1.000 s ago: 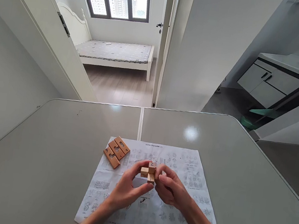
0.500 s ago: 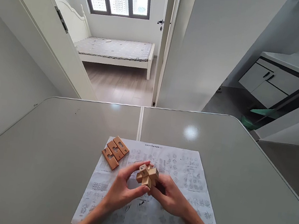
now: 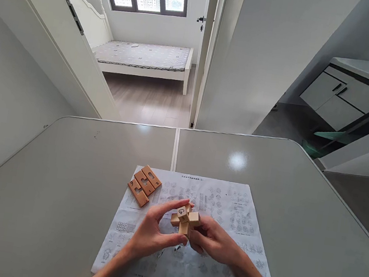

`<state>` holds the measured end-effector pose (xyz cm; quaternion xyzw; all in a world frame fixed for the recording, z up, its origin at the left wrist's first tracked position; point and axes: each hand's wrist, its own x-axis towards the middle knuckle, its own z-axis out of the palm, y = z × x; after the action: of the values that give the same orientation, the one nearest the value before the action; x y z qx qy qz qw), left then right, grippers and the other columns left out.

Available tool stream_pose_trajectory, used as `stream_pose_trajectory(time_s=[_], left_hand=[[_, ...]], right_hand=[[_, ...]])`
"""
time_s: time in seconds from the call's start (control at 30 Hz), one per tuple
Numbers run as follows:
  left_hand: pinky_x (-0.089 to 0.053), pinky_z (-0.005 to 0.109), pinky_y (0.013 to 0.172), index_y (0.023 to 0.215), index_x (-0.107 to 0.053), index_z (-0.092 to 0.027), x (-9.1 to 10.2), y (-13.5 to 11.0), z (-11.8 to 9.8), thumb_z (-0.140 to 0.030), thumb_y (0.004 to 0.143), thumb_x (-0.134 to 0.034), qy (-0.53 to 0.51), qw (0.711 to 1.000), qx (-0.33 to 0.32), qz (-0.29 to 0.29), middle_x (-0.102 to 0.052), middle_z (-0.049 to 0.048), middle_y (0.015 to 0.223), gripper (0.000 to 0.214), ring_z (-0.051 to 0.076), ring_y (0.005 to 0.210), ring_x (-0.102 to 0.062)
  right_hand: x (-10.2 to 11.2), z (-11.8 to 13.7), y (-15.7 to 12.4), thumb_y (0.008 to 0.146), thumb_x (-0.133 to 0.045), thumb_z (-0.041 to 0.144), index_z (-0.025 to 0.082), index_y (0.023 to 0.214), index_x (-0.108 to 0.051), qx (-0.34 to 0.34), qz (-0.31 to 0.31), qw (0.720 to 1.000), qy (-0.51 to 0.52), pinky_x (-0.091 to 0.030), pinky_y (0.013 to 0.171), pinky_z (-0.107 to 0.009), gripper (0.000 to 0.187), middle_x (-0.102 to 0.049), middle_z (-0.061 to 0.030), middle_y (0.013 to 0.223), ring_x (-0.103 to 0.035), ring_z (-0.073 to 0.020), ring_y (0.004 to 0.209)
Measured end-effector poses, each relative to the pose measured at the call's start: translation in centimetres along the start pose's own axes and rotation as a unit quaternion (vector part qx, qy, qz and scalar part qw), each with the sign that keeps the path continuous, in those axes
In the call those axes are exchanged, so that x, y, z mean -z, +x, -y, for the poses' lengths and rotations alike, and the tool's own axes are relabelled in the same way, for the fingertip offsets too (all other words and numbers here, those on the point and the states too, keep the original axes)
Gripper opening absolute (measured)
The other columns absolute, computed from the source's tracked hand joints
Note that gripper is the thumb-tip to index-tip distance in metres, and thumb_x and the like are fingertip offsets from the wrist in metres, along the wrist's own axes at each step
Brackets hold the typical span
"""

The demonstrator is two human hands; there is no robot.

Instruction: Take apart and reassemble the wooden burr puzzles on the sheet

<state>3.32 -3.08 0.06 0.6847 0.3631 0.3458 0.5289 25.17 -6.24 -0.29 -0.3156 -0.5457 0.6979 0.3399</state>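
Observation:
A small cluster of interlocked wooden blocks (image 3: 184, 218) is held above a printed instruction sheet (image 3: 229, 210). My left hand (image 3: 152, 233) pinches the cluster from the left, thumb below and forefinger arched over the top. My right hand (image 3: 215, 242) grips it from the right and underneath with curled fingers. One block face shows a printed mark, turned up towards me. Three flat notched wooden pieces (image 3: 143, 185) lie side by side on the sheet's far left corner, apart from both hands.
The sheet lies on a grey folding table (image 3: 61, 175) with a seam down its middle. Beyond the far edge, a doorway opens onto a bedroom with a bed (image 3: 141, 58). Cabinets (image 3: 342, 102) stand at the right.
The block cluster has been turned in my hands, so a marked face now points up. Both hands dropped slightly towards me. The three flat pieces have not moved.

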Motion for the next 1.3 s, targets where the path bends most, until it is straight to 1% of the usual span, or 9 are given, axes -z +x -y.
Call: stream_pose_trajectory(time_s=[0.2,0.37,0.47,0.67,0.83,1.07,1.13,1.2,1.3], left_hand=[[-0.054,0.052,0.112,0.138,-0.069,-0.026,0.2,0.1,-0.7,-0.045,0.077,-0.09,-0.019,0.999,-0.023,0.026,-0.077,0.0125,0.13,0.067,0.035,0.123,-0.072],[-0.054,0.052,0.112,0.142,-0.066,-0.024,0.3,0.1,-0.5,-0.051,0.083,-0.084,-0.054,0.998,-0.007,0.021,-0.075,0.0148,0.133,0.067,0.036,0.125,-0.07],[-0.053,0.051,0.114,0.145,-0.064,-0.025,0.3,0.0,-0.1,-0.048,0.083,-0.085,-0.061,0.998,-0.007,0.022,-0.074,0.014,0.135,0.069,0.035,0.129,-0.068],[-0.055,0.05,0.112,0.137,-0.068,-0.025,0.0,0.1,0.0,-0.036,0.08,-0.089,0.063,0.996,-0.058,-0.032,-0.075,0.0121,0.134,0.062,0.033,0.127,-0.069],[-0.059,0.05,0.106,0.135,-0.067,-0.025,-0.6,0.3,-0.2,-0.039,0.078,-0.091,0.13,0.982,-0.114,-0.079,-0.077,0.0115,0.128,0.063,0.032,0.12,-0.073],[-0.059,0.05,0.106,0.135,-0.067,-0.027,-1.2,0.0,-0.4,-0.039,0.077,-0.092,0.143,0.975,-0.132,-0.109,-0.077,0.0102,0.128,0.064,0.031,0.119,-0.073],[-0.058,0.05,0.107,0.135,-0.067,-0.027,-1.3,-0.1,-0.5,-0.038,0.076,-0.092,0.138,0.975,-0.129,-0.116,-0.077,0.0098,0.129,0.065,0.031,0.119,-0.073],[-0.058,0.049,0.108,0.136,-0.067,-0.028,-1.2,-0.1,-0.5,-0.037,0.077,-0.092,0.121,0.98,-0.117,-0.106,-0.076,0.0099,0.13,0.065,0.031,0.121,-0.072],[-0.057,0.047,0.109,0.136,-0.068,-0.027,-0.7,-0.1,-0.2,-0.04,0.078,-0.091,0.072,0.991,-0.087,-0.071,-0.076,0.0104,0.132,0.064,0.032,0.123,-0.072]], right_hand=[[0.0,-0.1,0.0,0.1,-0.06,0.059,0.021,0.081,-0.061,-0.019,0.047,0.998,0.046,-0.027,0.047,-0.023,0.043,-0.044,0.0043,0.068,-0.032,-0.0085,0.05],[-0.1,-0.3,0.3,0.103,-0.054,0.058,0.019,0.091,-0.064,0.001,0.038,0.999,0.029,-0.037,0.052,-0.024,0.042,-0.054,0.0013,0.076,-0.044,-0.0081,0.051],[-0.2,-0.3,0.2,0.106,-0.051,0.056,0.018,0.103,-0.066,0.005,0.036,0.999,0.017,-0.042,0.055,-0.025,0.041,-0.053,0.0031,0.069,-0.048,-0.0097,0.051],[-0.4,-0.9,0.1,0.107,-0.052,0.042,0.02,0.093,-0.067,0.054,-0.076,0.99,-0.111,-0.036,0.055,-0.026,0.03,-0.052,0.0024,0.066,-0.044,-0.0133,0.056],[-0.5,-2.2,0.3,0.101,-0.055,0.025,0.022,0.08,-0.058,0.124,-0.183,0.942,-0.251,-0.034,0.059,-0.028,0.022,-0.058,-0.0007,0.073,-0.043,-0.0158,0.061],[-1.5,-3.9,0.3,0.099,-0.056,0.019,0.023,0.081,-0.057,0.156,-0.253,0.897,-0.327,-0.03,0.057,-0.028,0.019,-0.056,0.0009,0.067,-0.041,-0.0144,0.054],[-1.5,-3.7,0.3,0.098,-0.06,0.021,0.023,0.081,-0.059,0.153,-0.257,0.903,-0.308,-0.032,0.058,-0.028,0.017,-0.056,0.0011,0.067,-0.043,-0.0146,0.055],[-1.4,-2.9,0.3,0.098,-0.062,0.026,0.023,0.082,-0.062,0.127,-0.23,0.933,-0.246,-0.038,0.06,-0.028,0.017,-0.058,-0.0004,0.07,-0.049,-0.016,0.059],[-0.9,-1.5,0.2,0.105,-0.055,0.035,0.021,0.092,-0.066,0.057,-0.123,0.983,-0.125,-0.046,0.063,-0.028,0.023,-0.062,-0.0035,0.081,-0.056,-0.017,0.068]])
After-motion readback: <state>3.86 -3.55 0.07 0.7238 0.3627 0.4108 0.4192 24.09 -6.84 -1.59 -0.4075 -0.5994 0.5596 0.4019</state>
